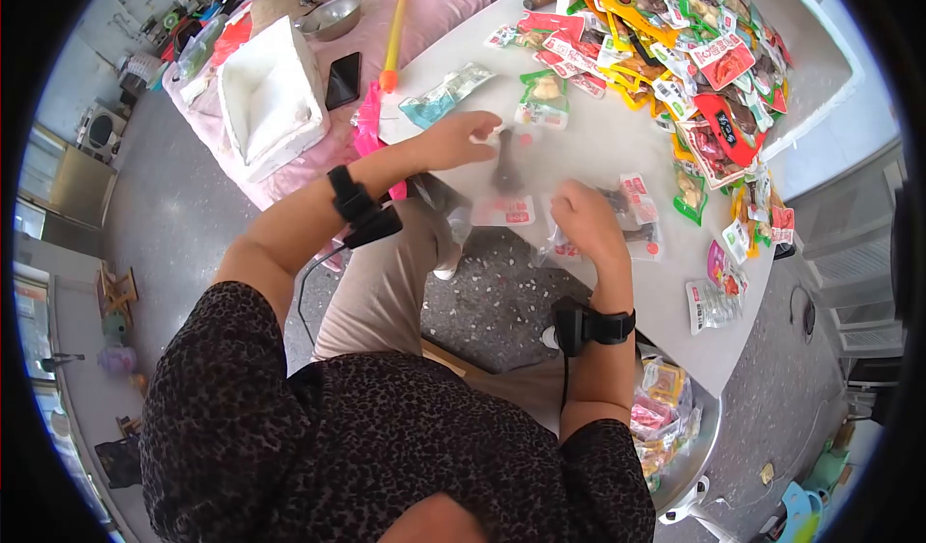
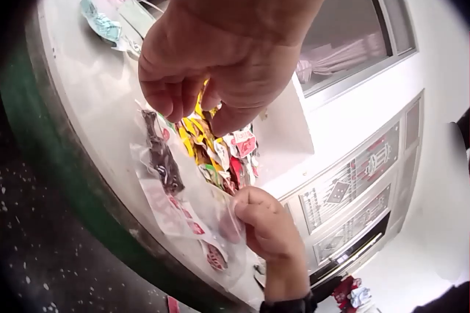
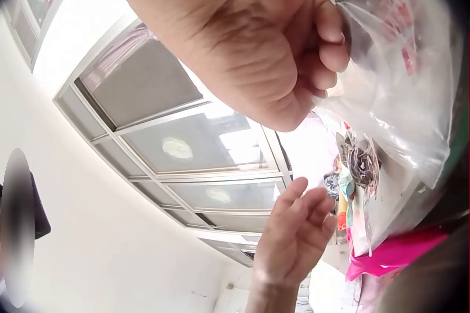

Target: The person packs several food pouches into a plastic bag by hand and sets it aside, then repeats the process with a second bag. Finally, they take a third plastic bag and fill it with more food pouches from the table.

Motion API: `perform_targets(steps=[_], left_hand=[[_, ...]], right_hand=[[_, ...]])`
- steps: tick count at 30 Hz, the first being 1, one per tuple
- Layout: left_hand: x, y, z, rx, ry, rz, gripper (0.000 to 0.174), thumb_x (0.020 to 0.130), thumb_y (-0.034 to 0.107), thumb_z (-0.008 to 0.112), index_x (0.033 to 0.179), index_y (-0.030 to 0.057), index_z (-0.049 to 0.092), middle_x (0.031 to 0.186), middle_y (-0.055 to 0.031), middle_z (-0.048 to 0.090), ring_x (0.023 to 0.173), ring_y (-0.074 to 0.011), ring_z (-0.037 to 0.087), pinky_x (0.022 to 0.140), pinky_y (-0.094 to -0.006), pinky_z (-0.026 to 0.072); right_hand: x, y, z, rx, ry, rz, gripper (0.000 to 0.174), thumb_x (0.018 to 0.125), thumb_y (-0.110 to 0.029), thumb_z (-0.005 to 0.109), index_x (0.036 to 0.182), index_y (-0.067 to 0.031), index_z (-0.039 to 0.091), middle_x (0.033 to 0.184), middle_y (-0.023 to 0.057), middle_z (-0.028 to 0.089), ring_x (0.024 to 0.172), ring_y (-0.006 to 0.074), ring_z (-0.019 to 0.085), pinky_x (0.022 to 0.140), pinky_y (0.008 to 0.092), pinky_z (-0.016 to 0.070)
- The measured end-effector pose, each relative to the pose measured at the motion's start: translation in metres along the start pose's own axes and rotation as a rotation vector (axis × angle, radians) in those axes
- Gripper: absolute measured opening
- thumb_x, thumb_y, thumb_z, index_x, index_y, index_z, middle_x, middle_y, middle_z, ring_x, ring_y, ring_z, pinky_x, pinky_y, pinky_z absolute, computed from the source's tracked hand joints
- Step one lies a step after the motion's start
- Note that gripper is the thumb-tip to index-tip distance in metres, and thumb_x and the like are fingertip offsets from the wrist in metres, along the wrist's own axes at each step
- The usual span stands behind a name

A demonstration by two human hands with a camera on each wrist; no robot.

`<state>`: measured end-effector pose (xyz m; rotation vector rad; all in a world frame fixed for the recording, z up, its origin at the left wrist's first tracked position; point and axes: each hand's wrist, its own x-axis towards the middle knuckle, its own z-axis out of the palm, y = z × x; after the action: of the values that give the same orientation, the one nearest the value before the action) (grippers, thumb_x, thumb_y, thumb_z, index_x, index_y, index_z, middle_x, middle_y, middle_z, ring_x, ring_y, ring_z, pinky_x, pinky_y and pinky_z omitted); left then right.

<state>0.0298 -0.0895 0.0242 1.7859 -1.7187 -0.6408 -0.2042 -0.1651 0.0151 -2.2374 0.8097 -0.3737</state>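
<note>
My right hand (image 1: pixel 590 223) grips a clear plastic bag (image 3: pixel 400 100) with red print, its fingers curled in against the palm. The bag holds packets at the table's near edge. My left hand (image 1: pixel 461 144) hovers over the table with loosely bent fingers and nothing between them, as the left hand (image 3: pixel 294 236) also shows in the right wrist view. Just below it lies a clear pouch with dark food (image 1: pixel 505 172) and red print. In the left wrist view this dark-food pouch (image 2: pixel 163 162) stretches beside the right hand (image 2: pixel 270 223).
A large heap of colourful snack packets (image 1: pixel 675 61) spills from a white box (image 1: pixel 830 70) at the back right. A green-edged packet (image 1: pixel 544 97) and a blue packet (image 1: pixel 446 95) lie farther back. A white foam box (image 1: pixel 313 109) and a phone (image 1: pixel 343 80) rest on pink cloth.
</note>
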Motion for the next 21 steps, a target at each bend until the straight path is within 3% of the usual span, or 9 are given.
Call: perform_targets(steps=[1, 4, 5, 14, 17, 21], left_hand=[[0.015, -0.01, 0.004, 0.083, 0.06, 0.083, 0.053, 0.071, 0.023, 0.061, 0.115, 0.0017, 0.041, 0.099, -0.0122, 0.052, 0.092, -0.0177, 0.05, 0.078, -0.0288, 0.0396], [0.051, -0.021, 0.009, 0.246, -0.026, 0.065, 0.058, 0.069, 0.031, 0.06, 0.117, 0.0033, 0.04, 0.106, -0.0167, 0.049, 0.096, -0.0231, 0.049, 0.081, -0.0307, 0.0385], [0.058, -0.02, 0.011, 0.207, -0.129, -0.063, 0.06, 0.07, 0.04, 0.055, 0.116, 0.0042, 0.041, 0.103, -0.0167, 0.05, 0.095, -0.0255, 0.049, 0.081, -0.0323, 0.0379], [0.068, -0.023, 0.016, 0.434, -0.365, -0.089, 0.049, 0.07, 0.046, 0.052, 0.082, -0.0012, 0.052, 0.076, -0.0139, 0.051, 0.072, -0.0255, 0.05, 0.062, -0.0356, 0.0377], [0.049, -0.016, 0.012, 0.269, -0.189, -0.079, 0.046, 0.07, 0.044, 0.056, 0.073, -0.001, 0.05, 0.071, -0.011, 0.051, 0.067, -0.0203, 0.049, 0.057, -0.0334, 0.0371], [0.022, -0.014, -0.006, -0.165, -0.239, -0.321, 0.029, 0.071, 0.028, 0.062, 0.066, 0.0035, 0.047, 0.069, -0.0056, 0.051, 0.063, -0.0122, 0.048, 0.053, -0.0267, 0.0368]], right_hand=[[0.001, 0.0, 0.0, -0.012, 0.014, -0.018, 0.017, 0.07, -0.016, 0.045, 0.069, 0.001, 0.045, 0.066, 0.019, 0.049, 0.063, 0.0335, 0.047, 0.057, 0.039, 0.0363], [0.0, 0.003, 0.002, -0.032, 0.035, -0.048, 0.016, 0.068, -0.016, 0.044, 0.068, 0.0006, 0.045, 0.064, 0.0193, 0.051, 0.061, 0.0345, 0.05, 0.055, 0.0408, 0.0374], [0.0, 0.004, 0.002, -0.029, 0.034, -0.048, 0.017, 0.068, -0.016, 0.044, 0.068, 0.0006, 0.045, 0.064, 0.0192, 0.051, 0.062, 0.0345, 0.05, 0.055, 0.0408, 0.0374], [0.001, 0.007, 0.003, -0.003, 0.091, -0.078, 0.016, 0.069, -0.015, 0.044, 0.069, 0.0008, 0.046, 0.066, 0.0194, 0.052, 0.064, 0.0348, 0.05, 0.057, 0.0419, 0.0379], [0.0, 0.004, 0.001, 0.013, 0.102, -0.081, 0.014, 0.068, -0.014, 0.045, 0.068, 0.0008, 0.046, 0.065, 0.019, 0.052, 0.063, 0.0344, 0.05, 0.056, 0.0413, 0.0382], [0.001, 0.011, 0.003, 0.106, 0.076, -0.052, 0.013, 0.068, -0.012, 0.045, 0.066, 0.001, 0.045, 0.064, 0.0187, 0.051, 0.061, 0.0334, 0.05, 0.055, 0.0395, 0.0385]])
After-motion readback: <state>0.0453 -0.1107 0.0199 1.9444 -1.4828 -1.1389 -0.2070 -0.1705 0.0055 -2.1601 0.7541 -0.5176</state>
